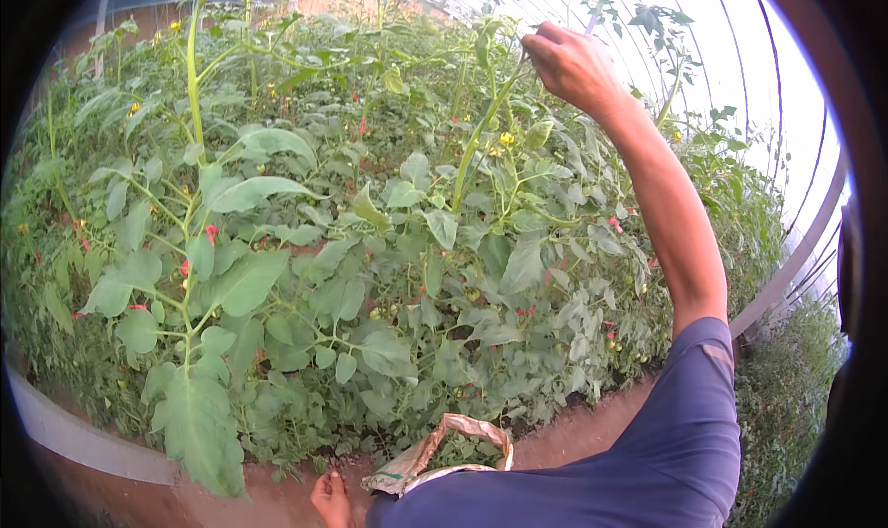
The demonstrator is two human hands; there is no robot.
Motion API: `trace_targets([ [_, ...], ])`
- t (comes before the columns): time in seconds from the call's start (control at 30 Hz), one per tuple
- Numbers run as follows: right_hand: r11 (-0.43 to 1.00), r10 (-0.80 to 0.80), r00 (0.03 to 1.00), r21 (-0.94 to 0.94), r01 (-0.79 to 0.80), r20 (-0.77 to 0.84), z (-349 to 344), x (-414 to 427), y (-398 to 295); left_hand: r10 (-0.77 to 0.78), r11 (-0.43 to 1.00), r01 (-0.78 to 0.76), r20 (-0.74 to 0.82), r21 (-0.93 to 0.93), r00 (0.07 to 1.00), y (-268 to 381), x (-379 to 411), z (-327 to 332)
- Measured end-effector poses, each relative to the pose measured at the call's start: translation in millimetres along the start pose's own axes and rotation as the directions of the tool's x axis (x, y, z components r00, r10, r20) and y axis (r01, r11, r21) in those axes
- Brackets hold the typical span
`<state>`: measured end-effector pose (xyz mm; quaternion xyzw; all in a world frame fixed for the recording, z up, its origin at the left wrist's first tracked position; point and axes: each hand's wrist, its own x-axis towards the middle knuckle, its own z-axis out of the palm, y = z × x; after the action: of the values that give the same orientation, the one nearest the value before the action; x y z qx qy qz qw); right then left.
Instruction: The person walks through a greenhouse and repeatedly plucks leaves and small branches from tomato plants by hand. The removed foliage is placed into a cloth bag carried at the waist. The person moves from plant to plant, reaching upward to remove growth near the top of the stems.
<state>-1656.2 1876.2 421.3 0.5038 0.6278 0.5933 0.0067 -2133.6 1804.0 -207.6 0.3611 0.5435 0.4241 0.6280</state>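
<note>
My right hand [572, 63] is raised at the upper right, its fingertips pinched at the top of a tall tomato stem [479, 136]. Yellow flowers [507, 139] grow beside that stem. Low in the picture, my left hand [331, 500] has thumb and fingertip close together near the plants' base; whether anything small is between them cannot be made out. Against my body is an open woven plastic bag [409, 469] with green leafy cuttings [466, 452] inside.
Dense tomato plants [374, 285] with green fruit and red ties [211, 233] fill the space before me. A tall tomato shoot [194, 77] rises close on the left. Curved greenhouse ribs [735, 49] arch at right. Bare soil [576, 431] runs along the plants' base.
</note>
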Motion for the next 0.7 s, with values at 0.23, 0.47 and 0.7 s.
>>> trace_targets([
  [0.23, 0.972, 0.198, 0.975, 0.145, -0.183, -0.097, -2.3, 8.6, 38.8, -0.074, 0.997, 0.074, 0.043, -0.001, 0.996, 8.4, 7.0, -10.5],
  [0.47, 0.445, 0.611, 0.747, 0.667, -0.598, 0.261, -123.8, -24.4, -31.3, -0.073, 0.996, 0.066, 0.112, 0.062, 0.991, 7.2, 18.1, -20.3],
  [0.7, -0.116, -0.361, 0.672, 0.684, -0.721, 0.647, -109.6, -219.4, -286.9, -0.134, 0.978, 0.109, 0.136, 0.176, 0.982, 31.2, 12.3, -16.5],
])
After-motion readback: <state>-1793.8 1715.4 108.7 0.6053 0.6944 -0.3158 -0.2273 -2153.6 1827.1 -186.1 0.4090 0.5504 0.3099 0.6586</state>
